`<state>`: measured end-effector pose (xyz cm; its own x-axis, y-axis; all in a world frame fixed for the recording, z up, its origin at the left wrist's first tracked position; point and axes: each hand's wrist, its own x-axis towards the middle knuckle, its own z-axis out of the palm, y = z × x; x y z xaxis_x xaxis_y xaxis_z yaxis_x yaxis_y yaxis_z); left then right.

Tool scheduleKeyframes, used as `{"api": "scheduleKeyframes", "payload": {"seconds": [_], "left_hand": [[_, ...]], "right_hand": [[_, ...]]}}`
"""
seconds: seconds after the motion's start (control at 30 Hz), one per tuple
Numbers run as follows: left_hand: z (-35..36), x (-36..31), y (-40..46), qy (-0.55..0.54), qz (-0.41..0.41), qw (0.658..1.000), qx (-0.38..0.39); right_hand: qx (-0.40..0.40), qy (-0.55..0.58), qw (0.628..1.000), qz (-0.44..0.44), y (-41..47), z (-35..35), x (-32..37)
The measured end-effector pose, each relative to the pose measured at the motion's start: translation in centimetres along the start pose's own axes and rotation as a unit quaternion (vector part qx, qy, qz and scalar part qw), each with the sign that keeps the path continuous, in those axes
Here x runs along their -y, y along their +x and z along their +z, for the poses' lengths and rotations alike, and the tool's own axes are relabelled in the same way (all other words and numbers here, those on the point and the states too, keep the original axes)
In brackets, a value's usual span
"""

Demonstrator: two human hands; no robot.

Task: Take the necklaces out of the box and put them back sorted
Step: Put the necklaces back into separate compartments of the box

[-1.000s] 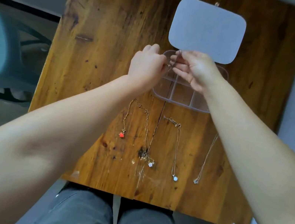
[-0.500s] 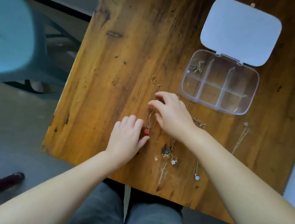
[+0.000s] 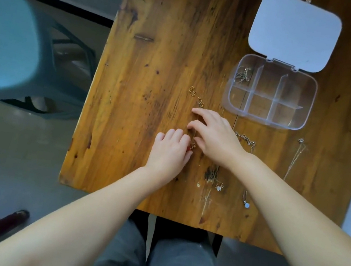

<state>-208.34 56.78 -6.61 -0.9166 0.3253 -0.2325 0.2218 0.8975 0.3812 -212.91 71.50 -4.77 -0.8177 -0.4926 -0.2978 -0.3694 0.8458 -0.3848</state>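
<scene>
Hands [image 3: 219, 137] are pressed on the gold necklace with the red pendant [image 3: 190, 148] on the wooden table [image 3: 158, 60]; whether either grip is clenched cannot be told. One chain [image 3: 242, 75] is coiled in the clear compartment box [image 3: 306, 101]. Tangling is risked if neighbouring necklaces [image 3: 247, 191] are dragged.

Left hand [image 3: 170, 149] palm down, right hand [image 3: 215, 137] fingers spread, forearms converging
</scene>
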Motion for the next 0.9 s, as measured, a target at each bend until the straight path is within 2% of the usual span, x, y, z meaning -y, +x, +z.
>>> {"api": "scheduleKeyframes", "payload": {"seconds": [0.1,0.23,0.33,0.4,0.47,0.53,0.63,0.7,0.83,0.9], "left_hand": [[-0.8,0.6,0.2,-0.048,-0.011,0.999,-0.016],[-3.6,0.8,1.2,-0.170,-0.029,0.983,-0.064],[-5.8,0.7,2.8,-0.216,-0.043,0.970,-0.100],[-7.2,0.5,4.2,-0.242,-0.061,0.958,-0.144],[-8.3,-0.2,5.7,-0.263,-0.074,0.946,-0.175],[-8.7,-1.7,7.1,-0.282,-0.067,0.938,-0.190],[-8.2,-4.7,9.3,-0.323,-0.056,0.925,-0.193],[-7.4,-6.9,10.8,-0.339,-0.057,0.921,-0.184],[-6.1,-9.9,13.6,-0.336,-0.059,0.926,-0.162],[-5.5,-10.9,14.8,-0.308,-0.058,0.938,-0.149]], "right_hand": [[-0.003,0.010,1.000,-0.014,-0.2,0.3,-0.4],[-0.005,0.046,0.999,-0.003,-0.7,0.3,-0.7],[-0.029,0.203,0.976,0.078,-0.6,-1.5,-1.1],[-0.049,0.361,0.920,0.146,-0.5,-3.8,-1.8],[-0.075,0.520,0.832,0.179,-0.7,-6.3,-2.6],[-0.099,0.643,0.739,0.173,-1.3,-8.4,-3.6],[-0.137,0.763,0.613,0.152,-2.4,-11.1,-5.7],[-0.170,0.808,0.543,0.154,-2.9,-12.6,-7.7],[-0.221,0.842,0.458,0.179,-3.0,-14.1,-11.1],[-0.221,0.849,0.441,0.189,-2.5,-14.1,-12.3]]}}
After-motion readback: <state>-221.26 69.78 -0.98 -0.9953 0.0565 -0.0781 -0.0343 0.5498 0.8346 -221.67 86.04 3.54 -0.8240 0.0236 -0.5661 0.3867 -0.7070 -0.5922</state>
